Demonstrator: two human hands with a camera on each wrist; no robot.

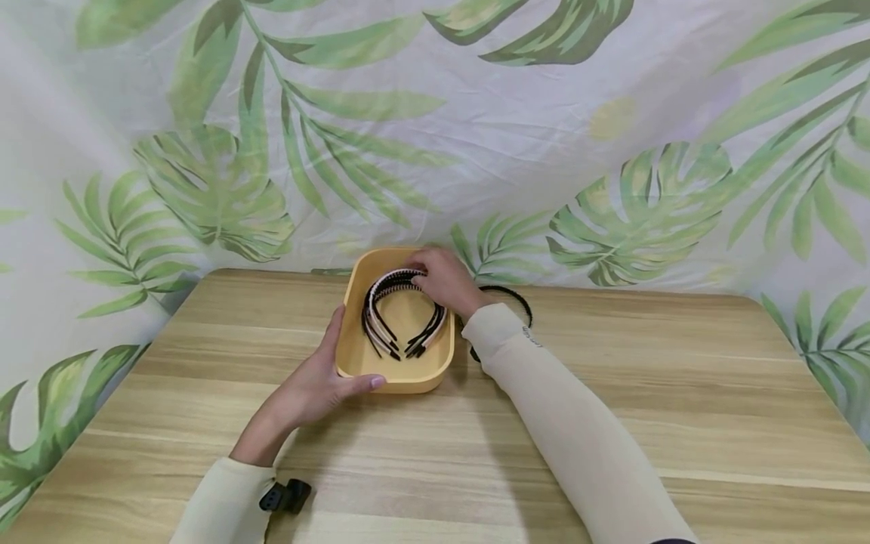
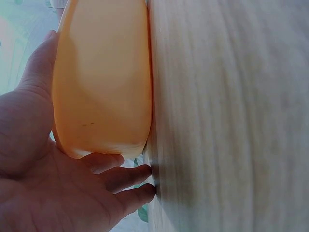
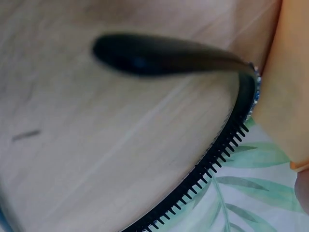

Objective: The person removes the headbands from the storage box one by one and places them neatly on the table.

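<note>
A yellow plastic bin [image 1: 408,387] stands near the back edge of the table, with several headbands [image 1: 370,310] nested inside, black and pale pink. My left hand [image 1: 319,385] grips the bin's near left corner, its thumb over the front rim and its fingers along the left side. In the left wrist view, the fingers reach round the bin's wall [image 2: 104,72] close to the tabletop. Reaching in over the far right rim, my right hand [image 1: 445,279] pinches at the top of the headbands; its fingertips are partly hidden. A black toothed headband [image 3: 193,176] lies outside, right of the bin.
The wood-grain table [image 1: 612,423] extends to both sides and toward me. Behind it hangs a leaf-patterned cloth [image 1: 516,151], close to the bin's far end. A black device [image 1: 288,496] sits at my left sleeve. My right forearm partly covers the loose headband.
</note>
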